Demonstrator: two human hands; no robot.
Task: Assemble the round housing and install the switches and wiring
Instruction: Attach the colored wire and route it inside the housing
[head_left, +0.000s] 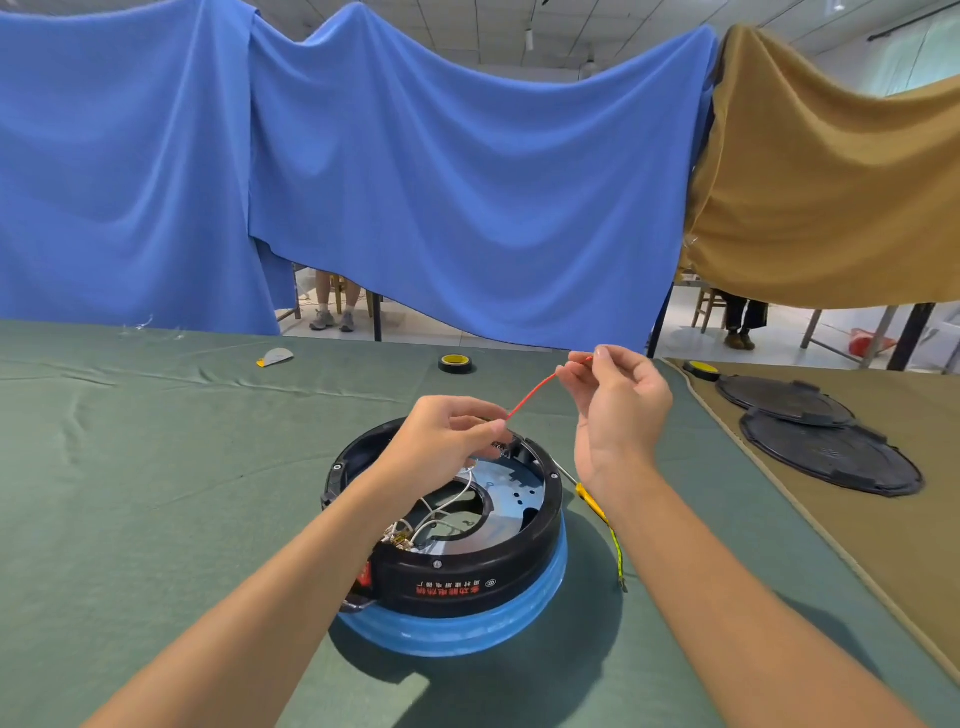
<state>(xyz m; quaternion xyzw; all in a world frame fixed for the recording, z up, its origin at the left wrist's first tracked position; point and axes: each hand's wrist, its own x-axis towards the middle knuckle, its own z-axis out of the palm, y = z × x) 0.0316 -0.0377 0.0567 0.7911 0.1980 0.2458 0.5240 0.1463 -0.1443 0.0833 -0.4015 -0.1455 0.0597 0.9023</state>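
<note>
Stretching a red wire between pinching left hand and right hand, above the housing at table centre; white wires are sitting inside, covers at three o'clock are waiting unfitted.

Pretty bright, even indoor light coming down from the ceiling fixtures — shadows stay soft, just a dark patch on the green cloth at the near side of the round housing. There's mild glare on its metal plate. Heavy fisheye warp at the edges — the blue curtain bows. The center is sharp and the corners are a bit mushy.
</note>
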